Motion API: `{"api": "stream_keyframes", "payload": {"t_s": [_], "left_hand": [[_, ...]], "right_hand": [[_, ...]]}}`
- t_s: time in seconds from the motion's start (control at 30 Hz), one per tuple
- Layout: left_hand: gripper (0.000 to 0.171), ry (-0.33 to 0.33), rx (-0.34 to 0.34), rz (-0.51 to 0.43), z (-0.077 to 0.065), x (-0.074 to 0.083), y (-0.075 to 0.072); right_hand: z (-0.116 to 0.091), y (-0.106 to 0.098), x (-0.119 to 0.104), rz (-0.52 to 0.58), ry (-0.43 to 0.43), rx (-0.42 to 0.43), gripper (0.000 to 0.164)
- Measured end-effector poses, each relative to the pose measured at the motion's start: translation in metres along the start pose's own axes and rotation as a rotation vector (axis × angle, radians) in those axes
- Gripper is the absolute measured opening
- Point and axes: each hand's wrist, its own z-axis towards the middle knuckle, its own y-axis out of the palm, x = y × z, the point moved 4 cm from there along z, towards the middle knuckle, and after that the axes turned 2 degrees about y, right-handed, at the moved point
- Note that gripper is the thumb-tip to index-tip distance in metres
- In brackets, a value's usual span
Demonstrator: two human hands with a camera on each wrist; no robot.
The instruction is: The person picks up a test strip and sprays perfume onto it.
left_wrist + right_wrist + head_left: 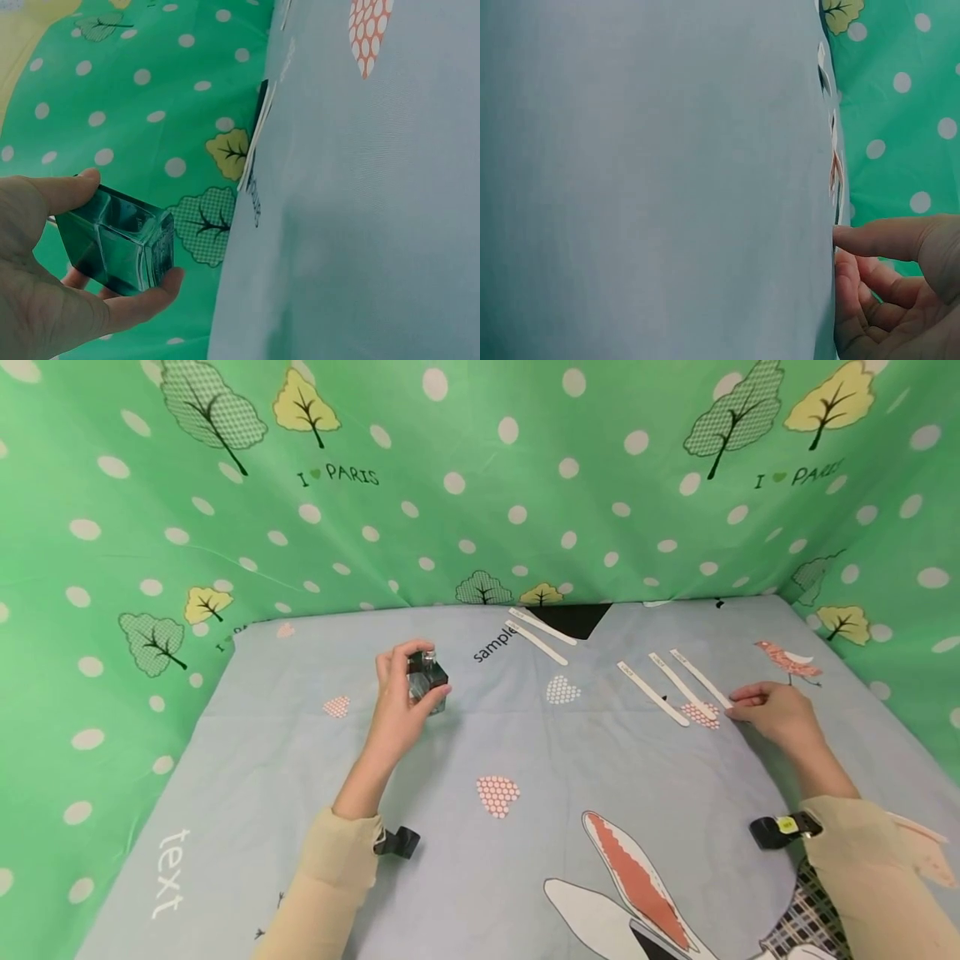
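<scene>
My left hand [401,702] grips a small, square, dark green glass perfume bottle [427,678] between thumb and fingers, raised above the cloth. In the left wrist view the bottle [124,240] is tilted, and its thick clear glass base faces right. At the right, my right hand [780,714] pinches the near end of a white paper strip [701,678]. Two more strips, a middle one [681,685] and a left one [652,693], lie beside it on the cloth. In the right wrist view, the thumb and fingers [877,238] meet low at the cloth surface.
Two other white paper strips, one nearer [536,642] and one farther [551,628], lie near the back edge. A pale blue printed cloth [450,877] covers the table. Behind it hangs a green dotted curtain [420,527].
</scene>
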Motion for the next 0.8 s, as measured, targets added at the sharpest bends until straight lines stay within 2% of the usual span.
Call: {"api": "stream_keyframes", "payload": {"t_s": [0.17, 0.37, 0.8], "left_hand": [[0.054, 0.002, 0.007, 0.013, 0.0004, -0.0014, -0.0001], [0.054, -0.008, 0.008, 0.008, 0.0012, -0.0031, 0.0005], [0.053, -0.002, 0.001, 0.014, 0.0033, -0.0034, -0.0004]], "right_hand": [[0.0023, 0.0012, 0.0017, 0.011, 0.007, -0.001, 0.036], [0.0029, -0.0024, 0.0003, -0.021, -0.039, -0.018, 0.035], [0.0021, -0.0027, 0.0055, 0.012, 0.002, -0.005, 0.045]]}}
